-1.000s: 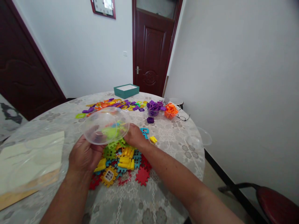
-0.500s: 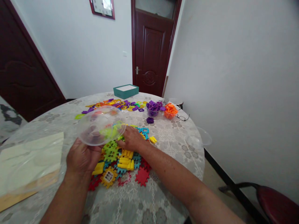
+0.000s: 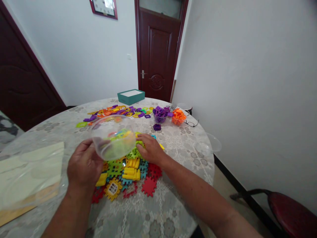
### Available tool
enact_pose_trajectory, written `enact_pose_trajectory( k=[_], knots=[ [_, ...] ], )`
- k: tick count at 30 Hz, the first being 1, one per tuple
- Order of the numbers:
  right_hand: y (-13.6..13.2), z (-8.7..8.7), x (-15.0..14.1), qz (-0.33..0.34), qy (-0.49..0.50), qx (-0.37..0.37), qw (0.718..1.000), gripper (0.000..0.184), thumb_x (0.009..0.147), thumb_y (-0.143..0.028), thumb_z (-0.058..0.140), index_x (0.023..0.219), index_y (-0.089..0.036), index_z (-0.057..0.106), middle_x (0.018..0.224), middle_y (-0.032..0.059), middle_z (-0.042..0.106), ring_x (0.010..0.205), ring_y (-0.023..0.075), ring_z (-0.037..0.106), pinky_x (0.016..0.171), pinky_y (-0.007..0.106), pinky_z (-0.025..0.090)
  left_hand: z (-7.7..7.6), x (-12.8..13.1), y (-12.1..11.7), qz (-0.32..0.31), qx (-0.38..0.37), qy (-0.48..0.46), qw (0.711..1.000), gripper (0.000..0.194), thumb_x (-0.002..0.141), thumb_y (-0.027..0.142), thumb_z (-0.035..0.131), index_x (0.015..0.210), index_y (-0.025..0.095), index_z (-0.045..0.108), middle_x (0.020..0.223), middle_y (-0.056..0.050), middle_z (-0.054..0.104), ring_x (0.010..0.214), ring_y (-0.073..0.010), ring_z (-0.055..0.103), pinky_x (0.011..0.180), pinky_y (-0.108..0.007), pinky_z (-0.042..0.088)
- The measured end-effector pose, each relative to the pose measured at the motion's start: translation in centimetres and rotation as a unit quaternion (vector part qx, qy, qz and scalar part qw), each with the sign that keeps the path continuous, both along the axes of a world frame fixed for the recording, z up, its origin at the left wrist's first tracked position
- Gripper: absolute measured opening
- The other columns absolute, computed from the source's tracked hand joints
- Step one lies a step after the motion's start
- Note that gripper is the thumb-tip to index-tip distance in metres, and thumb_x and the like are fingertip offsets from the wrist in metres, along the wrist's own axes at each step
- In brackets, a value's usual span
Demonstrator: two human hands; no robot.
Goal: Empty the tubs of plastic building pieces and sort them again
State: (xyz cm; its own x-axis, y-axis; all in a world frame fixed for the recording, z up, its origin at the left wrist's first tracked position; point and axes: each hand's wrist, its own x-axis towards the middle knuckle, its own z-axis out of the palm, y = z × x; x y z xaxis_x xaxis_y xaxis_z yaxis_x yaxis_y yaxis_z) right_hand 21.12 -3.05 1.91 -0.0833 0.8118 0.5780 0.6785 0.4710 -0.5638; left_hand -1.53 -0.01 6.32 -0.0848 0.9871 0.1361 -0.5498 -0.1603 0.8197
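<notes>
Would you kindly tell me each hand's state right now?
Left hand: closed on the clear bowl.
Right hand: by green pieces; its grip cannot be told.

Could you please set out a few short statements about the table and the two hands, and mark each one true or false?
1. The left hand holds a clear bowl. True.
2. The glasses lie beside a bowl of orange pieces. True.
3. The right hand rests on the glasses. False: the right hand is at the near pile, close beside the clear bowl.
4. The green box stands on the floor. False: the green box stands on the table.
5. A red chair shows at the lower right of the picture. True.
</notes>
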Motion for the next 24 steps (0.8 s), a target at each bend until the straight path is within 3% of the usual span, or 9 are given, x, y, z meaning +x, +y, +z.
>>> enact_pose_trajectory(
  k=[4, 8, 12, 14, 19, 24],
  knots=[
    [-3.7, 0.9, 1.5, -0.036, 0.154, -0.022, 0.987, 0.03, 0.1, -0.024, 0.057, 0.128, -0.023, 0.067, 0.122, 0.0068, 0.073, 0.106, 0.0182, 0.07, 0.094, 0.033, 0.059, 0.1, 0.7, -2.1, 0.06, 0.114, 0.161, 0.978, 0.009, 0.089, 0.025, 0.074, 0.097, 0.02, 0.075, 0.104, -0.005, 0.077, 0.107, -0.0207, 0.071, 0.105, -0.033, 0.057],
    [-7.8, 1.3, 2.5, -0.07, 0.217, 0.02, 0.974, 0.052, 0.102, -0.025, 0.054, 0.153, -0.03, 0.046, 0.122, 0.0058, 0.07, 0.085, 0.0132, 0.069, 0.08, 0.029, 0.061, -0.5, 1.1, -3.2, 0.083, 0.248, 0.335, 0.905, 0.02, 0.09, 0.028, 0.074, 0.109, 0.023, 0.078, 0.121, -0.008, 0.075, 0.123, -0.0271, 0.066, 0.122, -0.045, 0.043],
    [-11.2, 2.1, 3.2, -0.082, 0.091, 0.104, 0.987, 0.066, 0.101, -0.021, 0.053, 0.163, -0.034, 0.033, 0.118, 0.006, 0.068, 0.086, 0.0155, 0.067, 0.081, 0.032, 0.06, -1.4, 2.0, -3.5, 0.043, 0.418, 0.411, 0.809, 0.031, 0.084, 0.014, 0.075, 0.111, 0.028, 0.078, 0.118, -0.008, 0.075, 0.126, -0.0318, 0.066, 0.119, -0.052, 0.045],
    [-12.3, 2.4, 3.5, -0.063, -0.004, 0.098, 0.993, 0.064, 0.102, -0.021, 0.052, 0.163, -0.032, 0.035, 0.111, 0.0063, 0.069, 0.087, 0.0178, 0.067, 0.081, 0.033, 0.059, -1.8, 2.6, -3.8, 0.028, 0.459, 0.431, 0.776, 0.038, 0.085, 0.009, 0.072, 0.116, 0.029, 0.077, 0.12, -0.009, 0.076, 0.127, -0.0319, 0.066, 0.116, -0.052, 0.047],
    [-14.1, 2.0, 4.7, -0.08, -0.137, 0.005, 0.987, 0.028, 0.106, -0.031, 0.052, 0.129, -0.024, 0.066, 0.099, 0.0071, 0.073, 0.086, 0.0199, 0.069, 0.08, 0.032, 0.057, -2.7, 4.4, -4.8, -0.008, 0.515, 0.46, 0.724, 0.043, 0.087, 0.008, 0.069, 0.123, 0.031, 0.074, 0.127, -0.009, 0.075, 0.134, -0.032, 0.063, 0.114, -0.053, 0.051],
    [-15.8, 2.7, 8.6, -0.197, -0.101, 0.017, 0.975, 0.023, 0.107, -0.033, 0.051, 0.114, -0.022, 0.071, 0.104, 0.0081, 0.077, 0.094, 0.0208, 0.073, 0.086, 0.032, 0.056, -2.8, 5.4, -5.6, -0.004, 0.525, 0.463, 0.714, 0.053, 0.087, 0.01, 0.071, 0.135, 0.032, 0.069, 0.14, -0.011, 0.069, 0.141, -0.0339, 0.057, 0.116, -0.057, 0.049]
  ],
)
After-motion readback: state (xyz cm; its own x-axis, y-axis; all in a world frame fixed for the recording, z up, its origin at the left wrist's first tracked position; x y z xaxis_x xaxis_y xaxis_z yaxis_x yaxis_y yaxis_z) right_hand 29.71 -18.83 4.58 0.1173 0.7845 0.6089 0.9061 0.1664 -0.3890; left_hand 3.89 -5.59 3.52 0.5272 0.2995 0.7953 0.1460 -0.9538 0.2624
